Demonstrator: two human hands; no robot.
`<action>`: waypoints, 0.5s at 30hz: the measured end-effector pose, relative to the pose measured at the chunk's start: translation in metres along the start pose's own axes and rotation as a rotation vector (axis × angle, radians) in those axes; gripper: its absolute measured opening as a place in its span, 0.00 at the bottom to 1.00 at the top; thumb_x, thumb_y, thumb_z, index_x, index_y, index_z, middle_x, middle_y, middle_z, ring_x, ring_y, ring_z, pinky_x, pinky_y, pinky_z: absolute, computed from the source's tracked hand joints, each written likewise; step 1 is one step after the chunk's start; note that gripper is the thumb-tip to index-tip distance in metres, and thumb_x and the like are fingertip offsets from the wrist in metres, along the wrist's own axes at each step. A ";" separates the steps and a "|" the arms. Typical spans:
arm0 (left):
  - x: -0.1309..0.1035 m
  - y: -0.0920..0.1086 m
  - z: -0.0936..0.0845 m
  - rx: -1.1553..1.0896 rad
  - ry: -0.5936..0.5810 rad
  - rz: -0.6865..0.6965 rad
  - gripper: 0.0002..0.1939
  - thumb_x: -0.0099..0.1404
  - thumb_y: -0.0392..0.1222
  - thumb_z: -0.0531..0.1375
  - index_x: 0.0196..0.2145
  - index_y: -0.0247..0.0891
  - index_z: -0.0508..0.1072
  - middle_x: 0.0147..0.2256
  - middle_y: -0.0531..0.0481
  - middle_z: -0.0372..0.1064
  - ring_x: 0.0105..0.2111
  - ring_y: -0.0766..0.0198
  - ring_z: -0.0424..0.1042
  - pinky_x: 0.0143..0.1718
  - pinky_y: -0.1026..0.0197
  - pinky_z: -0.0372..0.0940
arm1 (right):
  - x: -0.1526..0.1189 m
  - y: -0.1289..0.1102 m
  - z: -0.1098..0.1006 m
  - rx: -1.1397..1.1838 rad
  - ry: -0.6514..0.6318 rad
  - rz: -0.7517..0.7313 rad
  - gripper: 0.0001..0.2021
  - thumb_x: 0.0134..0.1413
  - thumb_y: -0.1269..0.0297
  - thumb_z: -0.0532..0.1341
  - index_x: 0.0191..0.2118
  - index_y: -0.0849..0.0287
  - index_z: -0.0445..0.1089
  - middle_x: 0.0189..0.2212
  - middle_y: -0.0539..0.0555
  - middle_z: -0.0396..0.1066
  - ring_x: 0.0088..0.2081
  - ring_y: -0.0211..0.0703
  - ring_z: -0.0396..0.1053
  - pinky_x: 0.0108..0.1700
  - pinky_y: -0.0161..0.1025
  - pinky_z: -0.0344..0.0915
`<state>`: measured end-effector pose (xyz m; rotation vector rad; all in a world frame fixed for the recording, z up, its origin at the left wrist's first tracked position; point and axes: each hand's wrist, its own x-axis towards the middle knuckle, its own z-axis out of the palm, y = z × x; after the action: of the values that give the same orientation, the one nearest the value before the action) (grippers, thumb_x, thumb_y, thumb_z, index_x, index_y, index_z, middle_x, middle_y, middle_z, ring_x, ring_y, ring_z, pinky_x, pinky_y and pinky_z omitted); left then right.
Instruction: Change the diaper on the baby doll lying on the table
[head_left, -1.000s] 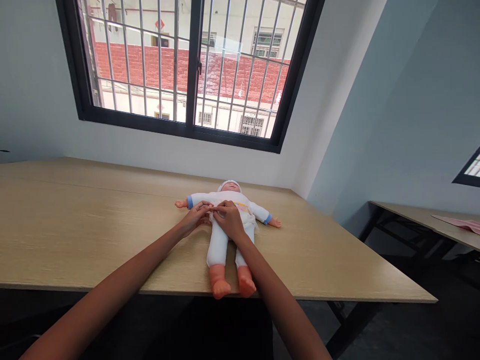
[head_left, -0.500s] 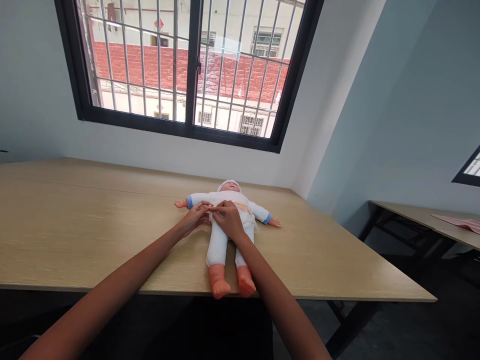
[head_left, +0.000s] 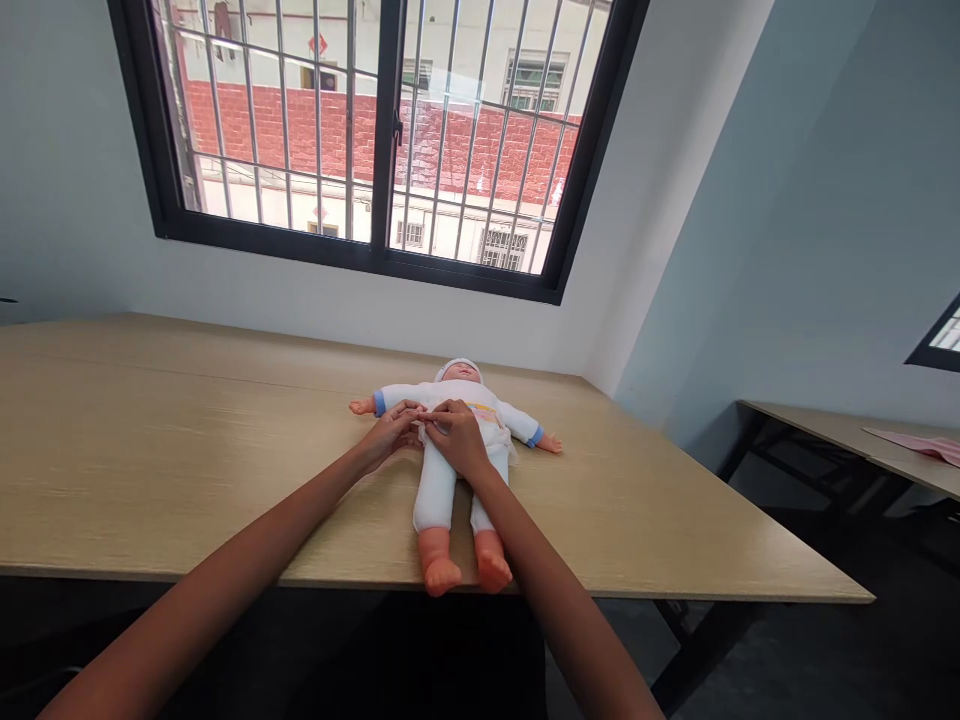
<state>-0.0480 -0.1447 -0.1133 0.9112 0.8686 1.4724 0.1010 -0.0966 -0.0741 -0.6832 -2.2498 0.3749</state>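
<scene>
A baby doll in white clothes with blue cuffs lies on its back on the table, arms spread, its feet at the front edge. Around its waist is a white diaper-like wrap with a yellow printed band. My left hand is at the wrap's left side, fingers bent and closed on its edge. My right hand lies across the doll's middle, its fingertips pinched at the same spot and meeting my left fingers. Exactly what is between the fingertips is too small to make out.
The wooden table runs along the wall under a barred window. Its front edge is close to me, and its right end tapers to a corner. A second table at the right holds a pink cloth.
</scene>
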 end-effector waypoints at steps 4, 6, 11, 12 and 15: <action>-0.001 0.001 0.000 0.015 0.000 0.002 0.17 0.57 0.51 0.66 0.39 0.39 0.68 0.34 0.52 0.69 0.32 0.66 0.71 0.33 0.63 0.66 | 0.000 0.000 0.000 -0.008 -0.006 -0.001 0.14 0.52 0.77 0.63 0.39 0.51 0.80 0.31 0.51 0.71 0.38 0.42 0.66 0.44 0.40 0.64; -0.001 0.001 0.001 0.021 0.004 -0.002 0.18 0.57 0.51 0.66 0.38 0.39 0.68 0.33 0.52 0.69 0.32 0.66 0.71 0.33 0.63 0.66 | 0.000 0.001 0.000 -0.012 -0.004 0.001 0.14 0.52 0.77 0.63 0.39 0.51 0.80 0.31 0.51 0.71 0.38 0.42 0.66 0.44 0.40 0.65; -0.001 0.002 0.001 0.005 0.001 -0.004 0.18 0.56 0.51 0.67 0.38 0.39 0.68 0.34 0.53 0.68 0.32 0.67 0.70 0.33 0.63 0.66 | 0.000 0.001 0.001 0.000 0.002 0.002 0.14 0.52 0.77 0.63 0.39 0.51 0.80 0.32 0.52 0.72 0.38 0.42 0.67 0.45 0.40 0.65; -0.001 0.002 0.001 -0.003 0.001 -0.003 0.18 0.56 0.51 0.67 0.38 0.39 0.68 0.34 0.53 0.68 0.31 0.67 0.70 0.32 0.64 0.66 | 0.000 0.001 0.001 0.003 0.002 0.000 0.14 0.52 0.77 0.63 0.39 0.51 0.80 0.32 0.52 0.72 0.38 0.42 0.67 0.45 0.40 0.65; 0.000 0.002 0.001 -0.020 -0.002 -0.007 0.18 0.56 0.50 0.67 0.38 0.39 0.68 0.34 0.53 0.68 0.31 0.68 0.69 0.32 0.64 0.66 | 0.000 0.001 0.001 0.003 0.002 -0.003 0.13 0.53 0.76 0.63 0.39 0.52 0.80 0.32 0.52 0.72 0.38 0.42 0.67 0.45 0.40 0.64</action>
<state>-0.0480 -0.1451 -0.1109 0.8941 0.8531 1.4715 0.1006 -0.0955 -0.0752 -0.6779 -2.2474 0.3763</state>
